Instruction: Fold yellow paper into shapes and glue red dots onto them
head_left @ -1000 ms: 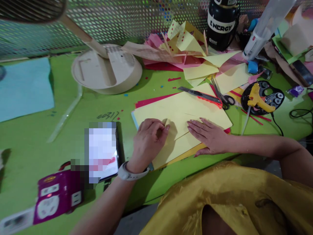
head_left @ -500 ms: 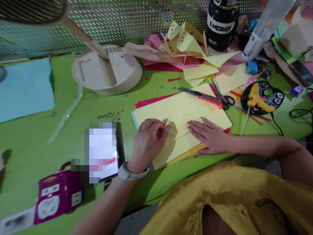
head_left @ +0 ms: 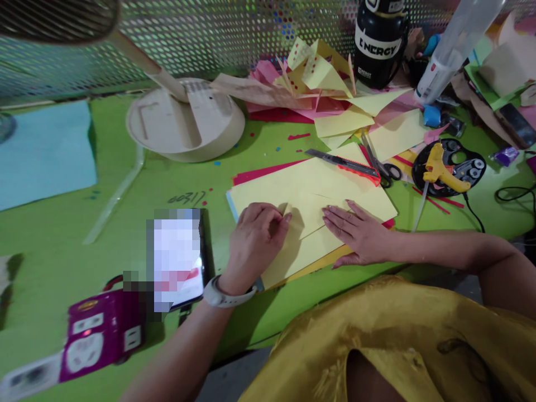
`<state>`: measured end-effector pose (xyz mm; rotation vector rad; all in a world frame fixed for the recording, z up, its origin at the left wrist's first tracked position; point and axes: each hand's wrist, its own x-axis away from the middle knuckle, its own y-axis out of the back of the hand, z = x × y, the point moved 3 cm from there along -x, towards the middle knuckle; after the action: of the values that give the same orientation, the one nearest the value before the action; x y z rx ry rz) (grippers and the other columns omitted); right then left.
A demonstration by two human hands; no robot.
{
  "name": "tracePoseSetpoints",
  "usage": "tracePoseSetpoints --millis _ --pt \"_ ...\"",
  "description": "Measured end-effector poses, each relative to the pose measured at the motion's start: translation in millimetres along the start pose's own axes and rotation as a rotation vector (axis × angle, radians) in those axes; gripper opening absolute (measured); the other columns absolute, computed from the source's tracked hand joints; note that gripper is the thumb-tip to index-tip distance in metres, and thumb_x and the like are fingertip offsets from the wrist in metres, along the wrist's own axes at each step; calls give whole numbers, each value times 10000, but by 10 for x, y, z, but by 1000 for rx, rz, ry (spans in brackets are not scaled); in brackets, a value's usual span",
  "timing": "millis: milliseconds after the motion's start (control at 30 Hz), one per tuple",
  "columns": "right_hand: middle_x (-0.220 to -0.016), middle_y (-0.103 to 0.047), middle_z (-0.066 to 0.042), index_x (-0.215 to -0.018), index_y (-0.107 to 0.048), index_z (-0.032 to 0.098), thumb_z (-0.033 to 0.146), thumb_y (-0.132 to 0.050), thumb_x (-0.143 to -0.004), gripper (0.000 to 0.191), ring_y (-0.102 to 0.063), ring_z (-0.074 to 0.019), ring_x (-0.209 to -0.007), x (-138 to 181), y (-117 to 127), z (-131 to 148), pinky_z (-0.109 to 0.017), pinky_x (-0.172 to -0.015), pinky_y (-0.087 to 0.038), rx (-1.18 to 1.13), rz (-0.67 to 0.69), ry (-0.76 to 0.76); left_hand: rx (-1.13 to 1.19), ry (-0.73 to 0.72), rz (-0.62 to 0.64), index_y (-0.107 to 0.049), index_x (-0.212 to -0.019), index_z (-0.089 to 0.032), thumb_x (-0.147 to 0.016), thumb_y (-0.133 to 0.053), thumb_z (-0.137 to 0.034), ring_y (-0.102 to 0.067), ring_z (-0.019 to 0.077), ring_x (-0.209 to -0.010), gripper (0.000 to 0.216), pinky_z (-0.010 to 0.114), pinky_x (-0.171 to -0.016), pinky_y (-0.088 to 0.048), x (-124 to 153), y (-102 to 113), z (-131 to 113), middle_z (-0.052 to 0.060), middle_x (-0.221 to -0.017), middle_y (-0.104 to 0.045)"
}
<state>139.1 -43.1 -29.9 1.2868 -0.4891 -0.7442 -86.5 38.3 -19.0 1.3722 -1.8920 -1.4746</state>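
A stack of pale yellow paper sheets (head_left: 301, 184) lies on the green table (head_left: 125, 223), with red and blue sheets under it. My left hand (head_left: 255, 243) rests curled on the left part of the top sheet, its fingers pinching a small folded-up edge of the paper. My right hand (head_left: 360, 234) lies flat on the same sheet to the right, fingers stretched out and together, pressing it down. A fold line runs between the two hands.
A box cutter (head_left: 343, 163) and scissors (head_left: 383, 167) lie behind the stack. A yellow glue gun (head_left: 444, 167) rests on a black palette. A phone (head_left: 178, 259), a purple power strip (head_left: 96, 335), a fan base (head_left: 186, 120), a black mug (head_left: 379, 42) and paper scraps (head_left: 318, 78) surround them.
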Motion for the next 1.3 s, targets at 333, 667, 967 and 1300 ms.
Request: tracePoseSetpoints --millis 333,667,967,1300 --pt "-1587 -359 -296 -1524 -375 -32 808 -344 -901 1046 -306 -398 -1519 69 -18 0 -614 -1237 -253 71 -59 -38 26 26 -4 -536 -744 -229 -966 -516 -367 -622 242 -860 262 387 -757 -538 -1 -2 -18 95 -900 -651" --pt "-1555 -384 -332 -1514 -358 -82 765 -380 -920 1035 -337 -428 -1497 98 -8 -1 -638 -1211 -297 116 -112 6 32 36 -4 -535 -733 -221 -973 -504 -335 -615 228 -838 268 376 -744 -534 -12 -8 -42 94 -886 -656" --pt "-1576 -354 -322 -1533 -338 -58 722 -404 -942 981 -304 -413 -1516 104 -12 -10 -641 -1212 -294 99 -86 -9 36 46 8 -554 -753 -214 -971 -506 -342 -604 224 -841 257 373 -756 -536 -16 2 -54 88 -879 -643" --pt "-1559 -383 -319 -1506 -396 -58 729 -380 -945 967 -352 -412 -1495 91 -14 -17 -627 -1209 -313 122 -95 -10 -158 -106 -13 -567 -1375 -224 -982 -476 -175 -596 296 -1246 406 470 -1018 -488 31 -53 -150 142 -1357 -636"
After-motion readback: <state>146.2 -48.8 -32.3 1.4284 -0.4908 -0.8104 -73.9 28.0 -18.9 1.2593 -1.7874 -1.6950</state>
